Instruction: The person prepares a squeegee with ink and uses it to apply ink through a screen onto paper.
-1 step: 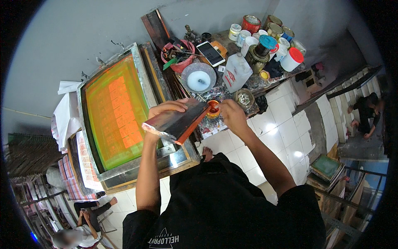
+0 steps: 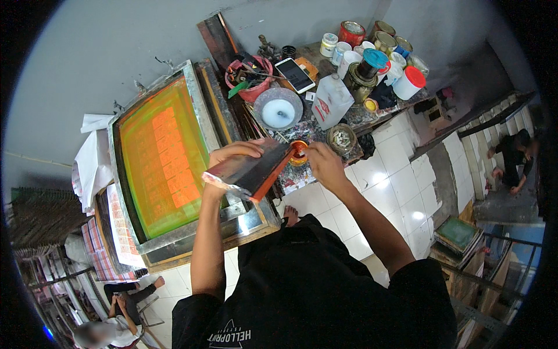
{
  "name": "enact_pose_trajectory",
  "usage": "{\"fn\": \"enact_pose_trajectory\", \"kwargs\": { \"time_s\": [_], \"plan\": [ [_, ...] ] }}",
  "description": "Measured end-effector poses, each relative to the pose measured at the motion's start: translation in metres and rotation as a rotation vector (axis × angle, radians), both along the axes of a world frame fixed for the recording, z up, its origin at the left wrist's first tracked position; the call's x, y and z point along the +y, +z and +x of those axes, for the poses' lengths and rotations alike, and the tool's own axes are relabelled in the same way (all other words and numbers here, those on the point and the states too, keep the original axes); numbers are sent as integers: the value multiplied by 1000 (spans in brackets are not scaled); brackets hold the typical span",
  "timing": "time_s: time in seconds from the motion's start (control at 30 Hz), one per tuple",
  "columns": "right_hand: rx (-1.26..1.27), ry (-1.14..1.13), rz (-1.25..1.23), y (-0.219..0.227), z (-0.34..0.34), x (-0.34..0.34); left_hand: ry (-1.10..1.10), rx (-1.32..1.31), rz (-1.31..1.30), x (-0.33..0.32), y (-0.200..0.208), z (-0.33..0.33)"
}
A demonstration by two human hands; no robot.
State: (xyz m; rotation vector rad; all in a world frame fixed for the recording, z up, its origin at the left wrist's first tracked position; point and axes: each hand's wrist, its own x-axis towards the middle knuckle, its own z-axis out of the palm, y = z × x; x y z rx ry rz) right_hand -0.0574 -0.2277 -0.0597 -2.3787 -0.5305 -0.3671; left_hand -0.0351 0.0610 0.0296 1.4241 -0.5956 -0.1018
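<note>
My left hand (image 2: pixel 237 152) grips a wide squeegee (image 2: pixel 253 168) with a dark wooden body and an orange-stained blade edge. One end of the squeegee reaches the rim of a small pot (image 2: pixel 299 152) of orange-red ink. Right beside that pot is my right hand (image 2: pixel 324 165), its fingers pinched together over the opening. What they hold is mostly hidden; a small pale bit shows at the fingertips. Left of my hands lies a framed printing screen (image 2: pixel 136 168) with green-yellow mesh and an orange patterned panel.
Behind the pot, the stained worktable holds a bowl (image 2: pixel 278 109), a white jug (image 2: pixel 332 102), a phone (image 2: pixel 295 75) and a glass jar (image 2: pixel 341 139). Several cans and a red-lidded tub (image 2: pixel 410 83) stand farther right. One person sits at lower left, another at far right.
The squeegee's near end has shifted slightly right and down. My right hand has moved a little to the left at the ink pot.
</note>
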Motion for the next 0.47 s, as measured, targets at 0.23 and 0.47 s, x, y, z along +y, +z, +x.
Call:
{"fn": "enact_pose_trajectory", "kwargs": {
  "time_s": [0.23,0.47],
  "plan": [
    [-23,83,-170,3,-18,-10,-12,13,147,-3,0,0],
    [383,-104,328,36,-17,-15,7,-50,41,0,-11,2]
  ]
}}
